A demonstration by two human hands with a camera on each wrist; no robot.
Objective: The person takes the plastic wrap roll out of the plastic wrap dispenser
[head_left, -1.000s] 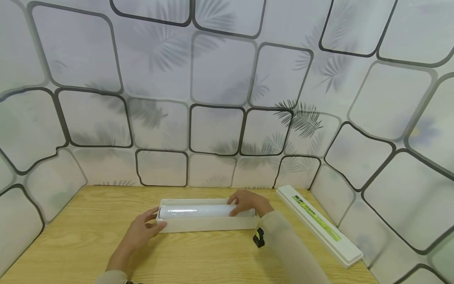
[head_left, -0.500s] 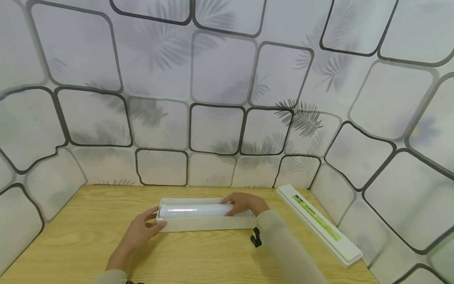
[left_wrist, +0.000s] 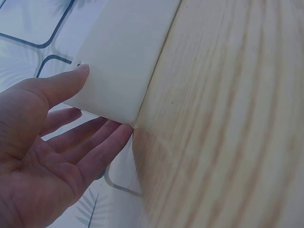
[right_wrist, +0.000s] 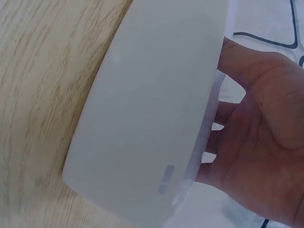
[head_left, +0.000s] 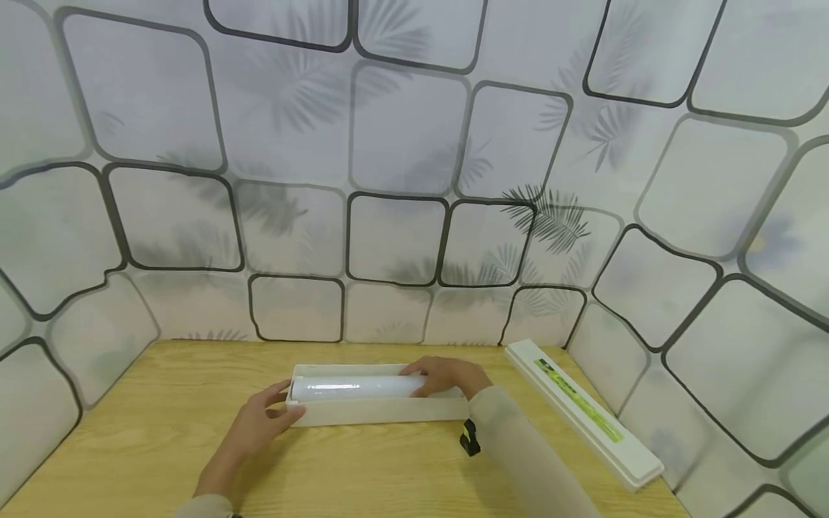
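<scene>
On the wood-grain table [head_left: 363, 478] here sits an open white box [head_left: 382, 412], far centre, with a long white lid [head_left: 579, 415] slanting at right.

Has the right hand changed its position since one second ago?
Yes: judged against the white lid, the right hand has moved slightly left along the box.

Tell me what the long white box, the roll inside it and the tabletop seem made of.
White box: probably rigid plastic, matte to satin; smooth, straight, even-coloured walls.
Roll: perhaps plastic film, glossy; a bright streak runs along it.
Tabletop: wood or wood-look laminate, low sheen; grain lines show, but I cannot tell which.
</scene>
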